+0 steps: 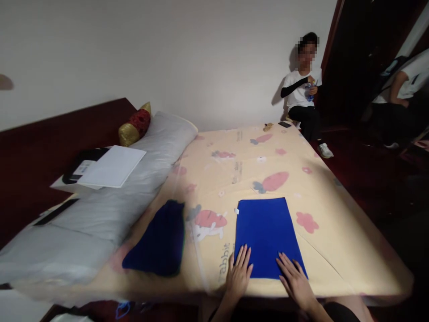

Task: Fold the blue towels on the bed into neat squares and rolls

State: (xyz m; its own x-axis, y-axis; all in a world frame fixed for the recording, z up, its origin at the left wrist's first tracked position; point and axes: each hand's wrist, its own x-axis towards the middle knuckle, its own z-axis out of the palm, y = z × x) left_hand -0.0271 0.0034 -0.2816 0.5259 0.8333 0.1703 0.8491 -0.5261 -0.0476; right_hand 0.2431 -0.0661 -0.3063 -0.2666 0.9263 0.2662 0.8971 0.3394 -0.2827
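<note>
A bright blue cloth (pixel 264 232) lies flat in a rough rectangle on the patterned bed sheet (pixel 214 188), a small white tag at its far left corner. My left hand (pixel 239 273) rests on its near left corner, fingers stretched out. Near the cloth's lower right edge, my right hand (pixel 294 276) lies flat with its fingers spread. Neither hand grips anything. To the left, a dark navy cloth (pixel 159 241) is spread out unevenly on the sheet, apart from both hands.
Long grey pillows (pixel 134 192) line the bed's left side, with a white box (pixel 114 166) and a red-gold bolster (pixel 136 125) on them. A phone (pixel 284 124) lies at the far edge. One person (pixel 301 94) sits beyond it, another (pixel 409 82) at right.
</note>
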